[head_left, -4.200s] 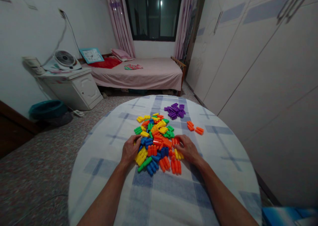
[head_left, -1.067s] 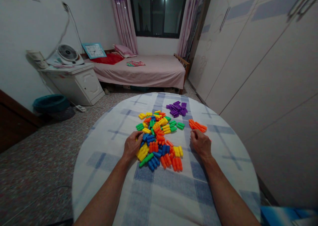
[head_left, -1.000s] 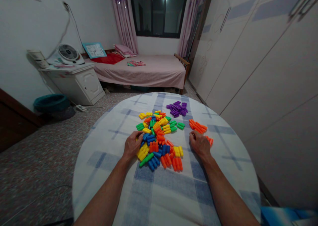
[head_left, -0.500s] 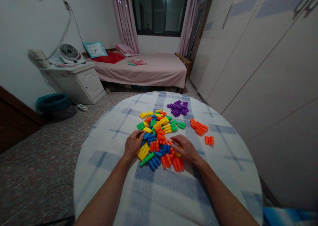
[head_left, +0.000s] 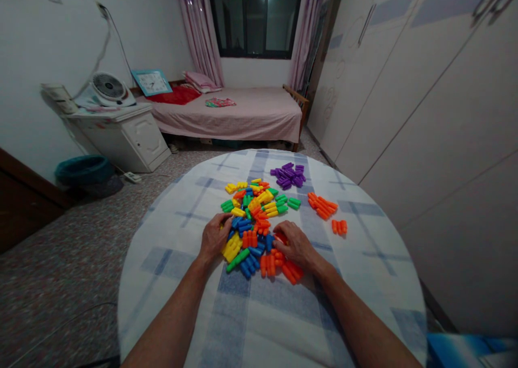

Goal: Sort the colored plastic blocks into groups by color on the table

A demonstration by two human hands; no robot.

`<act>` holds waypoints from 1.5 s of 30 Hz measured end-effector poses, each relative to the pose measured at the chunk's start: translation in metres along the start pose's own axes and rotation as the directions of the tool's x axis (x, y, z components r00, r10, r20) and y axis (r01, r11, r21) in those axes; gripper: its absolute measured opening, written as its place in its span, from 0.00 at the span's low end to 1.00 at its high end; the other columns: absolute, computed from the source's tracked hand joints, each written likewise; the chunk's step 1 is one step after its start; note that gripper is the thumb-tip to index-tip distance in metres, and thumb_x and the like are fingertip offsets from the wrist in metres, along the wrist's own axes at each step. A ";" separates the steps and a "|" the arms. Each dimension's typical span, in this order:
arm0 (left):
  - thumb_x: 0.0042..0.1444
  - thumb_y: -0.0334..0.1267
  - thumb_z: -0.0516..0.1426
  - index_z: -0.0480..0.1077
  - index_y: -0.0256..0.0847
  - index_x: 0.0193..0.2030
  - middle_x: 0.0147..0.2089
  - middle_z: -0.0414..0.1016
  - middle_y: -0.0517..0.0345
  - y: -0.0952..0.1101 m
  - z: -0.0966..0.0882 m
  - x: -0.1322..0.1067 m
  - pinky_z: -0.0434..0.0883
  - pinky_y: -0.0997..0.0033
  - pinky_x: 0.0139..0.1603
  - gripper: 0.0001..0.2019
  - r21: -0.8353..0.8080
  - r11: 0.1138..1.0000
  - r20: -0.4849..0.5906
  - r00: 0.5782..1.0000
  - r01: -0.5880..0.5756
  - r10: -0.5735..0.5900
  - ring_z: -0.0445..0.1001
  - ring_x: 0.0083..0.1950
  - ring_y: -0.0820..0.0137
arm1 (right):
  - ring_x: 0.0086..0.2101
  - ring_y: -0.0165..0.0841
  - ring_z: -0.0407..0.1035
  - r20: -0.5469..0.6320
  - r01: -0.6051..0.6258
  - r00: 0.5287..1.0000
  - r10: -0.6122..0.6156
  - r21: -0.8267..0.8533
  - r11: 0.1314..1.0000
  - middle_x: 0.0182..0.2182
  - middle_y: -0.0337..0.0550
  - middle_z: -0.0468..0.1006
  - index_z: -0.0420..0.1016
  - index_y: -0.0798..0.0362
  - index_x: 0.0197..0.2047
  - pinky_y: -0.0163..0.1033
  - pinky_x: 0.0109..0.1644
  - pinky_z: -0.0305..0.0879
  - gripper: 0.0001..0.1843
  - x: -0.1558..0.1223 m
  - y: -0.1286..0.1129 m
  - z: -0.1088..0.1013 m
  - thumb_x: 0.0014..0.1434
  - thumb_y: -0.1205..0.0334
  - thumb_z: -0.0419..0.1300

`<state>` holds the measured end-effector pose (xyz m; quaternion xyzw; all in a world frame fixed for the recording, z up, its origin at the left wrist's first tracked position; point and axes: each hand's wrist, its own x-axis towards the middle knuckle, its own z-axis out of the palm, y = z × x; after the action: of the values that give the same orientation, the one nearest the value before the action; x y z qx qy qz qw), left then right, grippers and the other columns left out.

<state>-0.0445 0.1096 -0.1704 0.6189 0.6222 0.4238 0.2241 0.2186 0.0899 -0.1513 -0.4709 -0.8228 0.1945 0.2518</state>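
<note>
A mixed heap of coloured plastic blocks [head_left: 254, 225] lies in the middle of a round table with a checked cloth [head_left: 267, 314]. My left hand [head_left: 214, 237] rests curled at the heap's left edge, fingers touching yellow and blue blocks. My right hand [head_left: 293, 244] lies over the heap's right side, fingers bent onto orange blocks; what it grips is hidden. A purple group [head_left: 288, 175] sits at the far side. An orange group [head_left: 321, 206] lies to the right, with a small orange cluster [head_left: 340, 226] nearer me.
A white wardrobe wall [head_left: 424, 103] runs along the right. Beyond the table stand a bed with a pink cover [head_left: 243, 117], a white cabinet with a fan [head_left: 117, 130] and a teal basin [head_left: 81, 169] on the floor.
My right hand dropped an orange cluster right of the heap, then came back left onto the heap's orange blocks. The left hand stayed in place.
</note>
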 end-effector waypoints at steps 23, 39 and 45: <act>0.57 0.47 0.51 0.73 0.40 0.44 0.44 0.78 0.54 0.003 0.001 0.001 0.69 0.67 0.48 0.16 0.004 1.000 0.001 1.000 0.001 -0.001 0.75 0.45 0.65 | 0.52 0.36 0.63 -0.230 0.070 0.971 -0.071 -0.011 0.997 0.59 0.49 0.59 0.61 0.47 0.60 0.44 0.55 0.63 0.28 0.013 0.000 0.000 0.56 0.69 0.53; 0.57 0.47 0.51 0.73 0.40 0.45 0.43 0.77 0.54 0.002 0.000 0.000 0.69 0.68 0.47 0.16 -0.001 1.000 0.008 1.000 0.011 -0.011 0.74 0.45 0.66 | 0.33 0.30 0.65 -0.289 -0.036 0.955 0.066 0.106 0.994 0.32 0.39 0.70 0.66 0.51 0.35 0.36 0.39 0.62 0.05 0.017 0.004 0.000 0.57 0.64 0.50; 0.57 0.46 0.51 0.73 0.39 0.45 0.44 0.77 0.53 0.003 0.000 0.001 0.69 0.67 0.47 0.17 0.007 1.000 0.007 1.000 0.010 -0.011 0.74 0.45 0.65 | 0.33 0.33 0.66 -0.572 -0.167 0.805 0.160 0.040 0.985 0.32 0.41 0.71 0.66 0.52 0.36 0.40 0.40 0.61 0.07 0.010 0.044 -0.029 0.56 0.62 0.49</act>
<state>-0.0429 0.1103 -0.1683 0.6179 0.6262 0.4182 0.2262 0.2617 0.1227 -0.1503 -0.5781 -0.6668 0.0598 0.4666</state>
